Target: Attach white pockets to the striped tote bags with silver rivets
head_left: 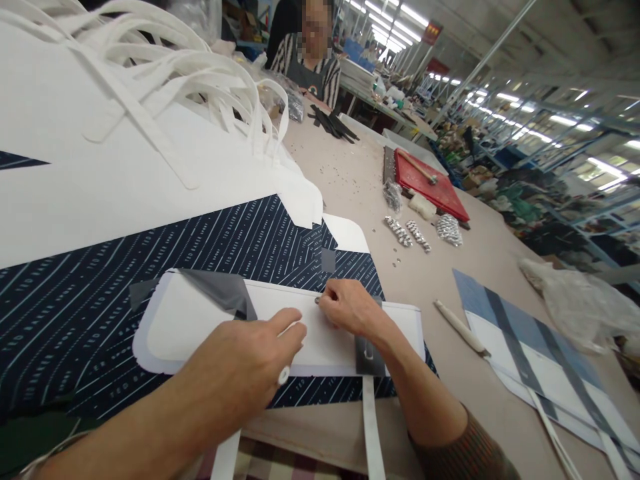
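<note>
The white panel (320,347) lies on navy "TED BAKER" fabric (200,243). Near the panel's far edge, the right hand (350,307) pinches a small metal piece (317,301). The left hand (250,353), fingers bent, is over the panel; a white round end (283,375) shows beneath it, whether gripped I cannot tell. Beyond the panel, a hammer (417,167) rests on a red slab (447,200).
</note>
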`<state>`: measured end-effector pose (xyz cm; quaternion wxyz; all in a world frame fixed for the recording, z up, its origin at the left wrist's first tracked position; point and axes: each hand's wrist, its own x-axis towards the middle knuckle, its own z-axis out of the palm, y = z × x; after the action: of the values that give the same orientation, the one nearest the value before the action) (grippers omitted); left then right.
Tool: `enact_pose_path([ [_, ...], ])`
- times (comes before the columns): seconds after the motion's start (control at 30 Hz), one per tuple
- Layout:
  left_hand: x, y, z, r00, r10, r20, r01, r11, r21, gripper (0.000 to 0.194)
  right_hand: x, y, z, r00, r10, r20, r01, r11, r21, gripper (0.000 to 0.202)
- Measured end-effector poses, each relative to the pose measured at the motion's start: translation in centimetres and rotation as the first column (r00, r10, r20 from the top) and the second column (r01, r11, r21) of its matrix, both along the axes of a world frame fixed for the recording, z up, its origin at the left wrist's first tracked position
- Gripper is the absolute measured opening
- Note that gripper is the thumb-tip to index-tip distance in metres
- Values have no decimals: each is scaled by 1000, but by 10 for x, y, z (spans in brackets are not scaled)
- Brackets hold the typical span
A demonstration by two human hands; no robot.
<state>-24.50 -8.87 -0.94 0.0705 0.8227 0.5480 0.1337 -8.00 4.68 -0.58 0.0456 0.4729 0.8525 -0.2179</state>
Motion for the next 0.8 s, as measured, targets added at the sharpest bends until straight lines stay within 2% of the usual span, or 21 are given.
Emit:
enact_pose_path([
  [0.07,9,20,-8,997,-21,-74,23,1000,16,28,-1,3,2,1000,15,11,-14,1000,-20,18],
  [0.17,14,35,-21,990,-62,-128,63,998,6,39,-1,7,3,999,27,21,-26,999,-48,17],
  [0.33,14,38,-31,981,-83,-173,81,997,-19,56,-1,5,1,999,7,-34,-9,998,-64,14],
  [0.43,14,38,-34,975,-96,-202,93,995,-23,65,12,2,-1,989,-31,-142,18,996,-92,14],
  [0.5,14,37,-35,970,-95,-222,94,995,-17,66,38,6,-3,939,-153,-309,130,987,-95,17],
  [0.53,14,38,-36,969,-95,-229,94,995,-13,65,58,11,-4,887,-244,-392,236,969,-69,22],
  [0.57,14,38,-36,968,-93,-234,93,996,-11,65,81,17,-7,829,-335,-447,372,928,-6,29],
  [0.6,14,38,-36,968,-90,-236,91,996,-8,64,107,24,-10,796,-410,-446,503,857,109,34],
  [0.63,14,38,-36,968,-86,-236,86,996,-8,64,134,30,-14,775,-498,-388,609,753,250,37],
  [0.67,14,39,-36,968,-79,-237,79,997,-9,64,161,36,-18,767,-580,-273,640,675,366,40],
  [0.7,14,39,-36,969,-74,-236,73,997,-13,63,187,40,-23,745,-628,-226,658,636,403,44],
  [0.77,14,39,-35,970,-68,-232,64,998,-21,62,229,43,-35,722,-672,-162,665,611,429,50],
  [0.8,14,39,-35,971,-69,-227,65,998,-25,61,244,42,-40,722,-676,-146,663,617,425,50],
])
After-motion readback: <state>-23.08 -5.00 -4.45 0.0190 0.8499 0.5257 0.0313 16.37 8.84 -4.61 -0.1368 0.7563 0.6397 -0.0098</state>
